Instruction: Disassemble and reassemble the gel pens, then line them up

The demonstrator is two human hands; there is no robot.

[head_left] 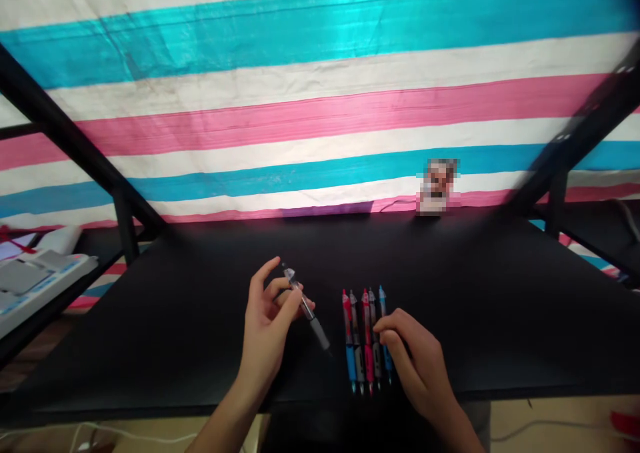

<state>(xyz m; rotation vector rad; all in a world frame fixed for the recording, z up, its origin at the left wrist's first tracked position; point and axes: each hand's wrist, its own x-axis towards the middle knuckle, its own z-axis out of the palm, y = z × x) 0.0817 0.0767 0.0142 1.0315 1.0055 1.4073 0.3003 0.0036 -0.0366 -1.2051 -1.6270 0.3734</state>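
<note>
Between the thumb and fingers of my left hand is a clear-barrelled pen with a dark grey grip, raised and tilted, its tip pointing down to the right. Several pens lie side by side to the right of it. The leftmost pen has a red top and a blue grip; beside it are a grey pen, a pink-red pen and another grey pen. At the right end, my right hand has its thumb and forefinger closed on the blue pen, covering its middle.
The pens rest on a black table, near its front edge. A black metal frame rises on both sides. Striped sheeting hangs behind. A small pixelated object stands at the back; a white device sits at the left.
</note>
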